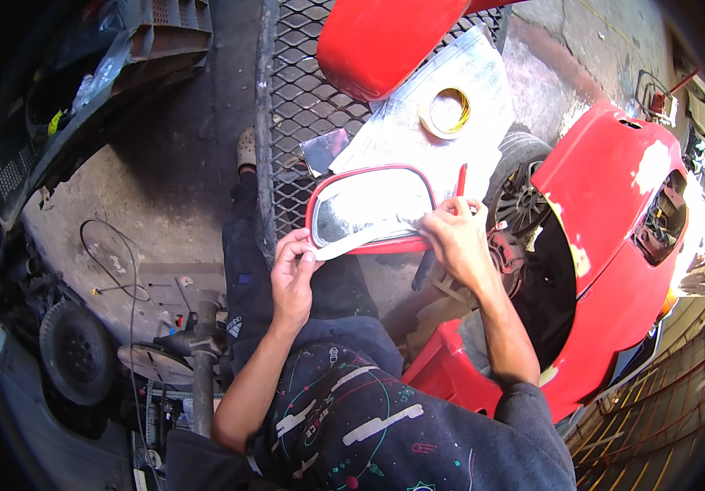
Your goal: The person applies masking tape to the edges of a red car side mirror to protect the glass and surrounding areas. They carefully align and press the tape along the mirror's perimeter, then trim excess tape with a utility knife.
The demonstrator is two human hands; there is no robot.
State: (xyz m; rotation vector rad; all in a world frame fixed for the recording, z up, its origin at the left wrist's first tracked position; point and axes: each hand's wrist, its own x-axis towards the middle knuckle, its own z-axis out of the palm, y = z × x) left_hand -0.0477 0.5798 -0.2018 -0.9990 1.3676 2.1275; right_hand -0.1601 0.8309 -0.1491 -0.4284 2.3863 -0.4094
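Observation:
A rounded red-rimmed frame (430, 190) with a grey-white inner face lies before me on the near end of a mesh table. Across its lower edge runs a whitish strip (356, 240), which looks like masking tape. My left hand (292, 274) pinches the strip's left end at the frame's lower left corner. At the other end, the fingers of my right hand (456, 233) are closed over the frame's right corner. A slim red pen-like tool (461, 180) sticks up from that hand; its tip is hidden.
A tape roll (445, 113) rests on white paper sheets (483, 82) on the mesh table (299, 57). Beyond sits a large red painted part (385, 41). To the right are a red car body (614, 188) and exposed wheel (524, 192); a red plastic chair (442, 372) stands nearby.

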